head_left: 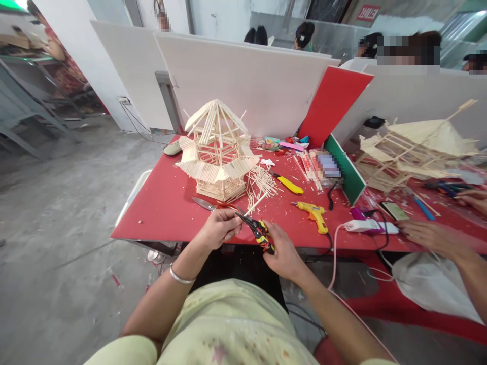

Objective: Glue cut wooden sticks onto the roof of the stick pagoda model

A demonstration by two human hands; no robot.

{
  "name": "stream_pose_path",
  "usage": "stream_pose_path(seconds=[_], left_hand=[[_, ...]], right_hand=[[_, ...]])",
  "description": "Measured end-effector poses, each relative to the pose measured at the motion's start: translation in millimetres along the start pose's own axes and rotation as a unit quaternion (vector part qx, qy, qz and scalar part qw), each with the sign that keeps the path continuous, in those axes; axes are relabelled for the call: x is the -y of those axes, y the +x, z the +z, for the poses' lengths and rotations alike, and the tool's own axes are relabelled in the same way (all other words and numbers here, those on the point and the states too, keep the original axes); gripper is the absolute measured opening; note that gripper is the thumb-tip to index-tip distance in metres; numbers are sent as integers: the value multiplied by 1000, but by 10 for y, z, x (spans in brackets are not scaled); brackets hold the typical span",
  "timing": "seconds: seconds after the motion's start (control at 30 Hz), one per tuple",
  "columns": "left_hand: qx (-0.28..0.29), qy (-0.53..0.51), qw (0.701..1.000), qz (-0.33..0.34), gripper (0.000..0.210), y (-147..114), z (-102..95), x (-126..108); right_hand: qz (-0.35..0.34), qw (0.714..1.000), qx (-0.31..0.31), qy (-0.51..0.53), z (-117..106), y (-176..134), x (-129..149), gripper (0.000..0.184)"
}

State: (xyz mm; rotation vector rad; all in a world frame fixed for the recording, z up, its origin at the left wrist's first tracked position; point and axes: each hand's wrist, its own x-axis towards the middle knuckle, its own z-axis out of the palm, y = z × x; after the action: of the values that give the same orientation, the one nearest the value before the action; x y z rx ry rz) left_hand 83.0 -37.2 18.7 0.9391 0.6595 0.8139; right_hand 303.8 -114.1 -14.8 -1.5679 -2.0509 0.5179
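- Pliers: 1, dark slim nose, black-yellow handles; right hand wrapped around them, at red table's near edge.
- Left hand: fingers bunched by pliers' tip; cannot tell what they pinch.
- Stick tower: 1, pale wood, two roof tiers, left, beyond hands.
- Loose sticks: heap, uncounted, tower's right.
- Glue gun: 1, yellow plastic, farther right.
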Motion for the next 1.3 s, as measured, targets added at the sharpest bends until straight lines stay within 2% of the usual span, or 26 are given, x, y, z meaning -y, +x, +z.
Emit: stream_pose_path(seconds=[0.1, 0.27, 0.37, 0.47, 0.57, 0.63, 0.67, 0.7, 0.73, 0.77, 0.8, 0.83, 0.87, 0.9, 0.97, 1.07, 1.17, 1.23, 1.3], left_hand=[[46, -42, 997, -47, 25, 41, -69, 1], [134, -112, 976, -132, 23, 118, -174, -15], [153, -127, 968, -155, 23, 134, -172, -17], [159, -122, 968, -149, 23, 153, -147, 6], [132, -72, 983, -110, 27, 181, -144, 30], [63, 26, 996, -56, 31, 163, -156, 2], [3, 96, 995, -14, 33, 130, -158, -36], [-67, 174, 982, 40, 34, 79, -153, -93], [-146, 254, 950, 104, 34, 13, -133, -165], [-219, 330, 899, 187, 30, -63, -98, -249], [-260, 394, 841, 265, 24, -139, -45, -338], [-258, 452, 788, 329, 18, -205, 24, -423], [-214, 513, 741, 377, 16, -251, 104, -497], [-150, 570, 705, 395, 17, -271, 189, -551], [-13, 657, 650, 382, 23, -225, 340, -591], [50, 726, 600, 332, 31, -10, 442, -523], [31, 779, 567, 268, 30, 160, 383, -451], [-24, 802, 556, 216, 25, 178, 296, -439], [-102, 811, 553, 165, 18, 140, 195, -426]], right_hand=[[-16, 1000, 15, -14, -10, 4, -36, 87], [-28, 999, 24, -13, -33, 3, -80, 88], [-25, 999, 26, -15, -29, -6, -100, 87], [-15, 999, 11, -29, -16, -2, -95, 84], [-17, 998, -10, -68, -68, 38, -70, 82], [-11, 990, -40, -132, -180, 82, -55, 78], [-4, 982, -60, -176, -258, 102, -50, 77], [4, 972, -81, -223, -343, 120, -44, 76], [7, 959, -94, -267, -428, 132, -39, 76], [5, 947, -99, -305, -507, 141, -34, 75], [-3, 937, -95, -337, -573, 146, -26, 73], [-15, 928, -87, -362, -621, 150, -16, 71], [-29, 921, -76, -380, -650, 155, -4, 69], [-42, 916, -67, -394, -662, 162, 9, 67], [-61, 910, -57, -406, -651, 185, 37, 67], [-69, 910, -66, -403, -622, 228, 66, 67], [-60, 918, -87, -383, -644, 240, 61, 68], [-40, 926, -105, -359, -672, 213, 22, 71], [13, 937, -135, -323, -678, 159, -51, 77]])
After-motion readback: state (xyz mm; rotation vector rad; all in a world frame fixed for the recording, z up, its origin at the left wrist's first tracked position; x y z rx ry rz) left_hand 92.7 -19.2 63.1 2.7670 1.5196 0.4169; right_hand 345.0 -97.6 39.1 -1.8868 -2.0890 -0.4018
